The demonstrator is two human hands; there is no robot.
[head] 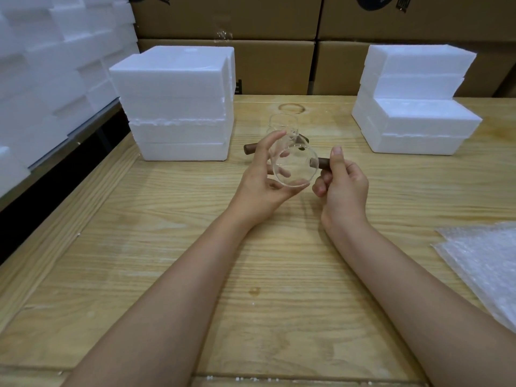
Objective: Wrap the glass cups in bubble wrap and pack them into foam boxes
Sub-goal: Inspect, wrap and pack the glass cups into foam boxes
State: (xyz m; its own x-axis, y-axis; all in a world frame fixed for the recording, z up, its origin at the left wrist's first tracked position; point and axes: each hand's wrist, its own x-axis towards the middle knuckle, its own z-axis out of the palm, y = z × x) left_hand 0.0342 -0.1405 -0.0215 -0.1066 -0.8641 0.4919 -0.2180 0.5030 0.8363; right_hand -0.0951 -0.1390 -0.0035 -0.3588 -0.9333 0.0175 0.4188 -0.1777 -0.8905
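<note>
Above the middle of the wooden desk (167, 247), a clear glass cup (294, 169) was held tilted, its round mouth turned toward the camera. The left hand (262, 185) cradled the glass body, with its fingers curled around the far side and visible through the wall. The right hand (344, 182) grasped the cup's dark wooden handle (324, 163), which stuck out to the right, with the thumb laid up along it. Just behind the held cup, a second glass cup (282, 127) stood on the desk, partly hidden by the left fingers. A dark wooden end (250, 148) showed just left of them. A stack of white foam boxes (178, 107) sat at the desk's back left and another stack (413, 101) at the back right, well apart from the hands. Sheets of bubble wrap (485, 263) lay at the right edge, near the right forearm. Brown cardboard cartons (273, 65) formed a wall behind the desk, and more white foam pieces (50, 65) were piled off to the left.
</note>
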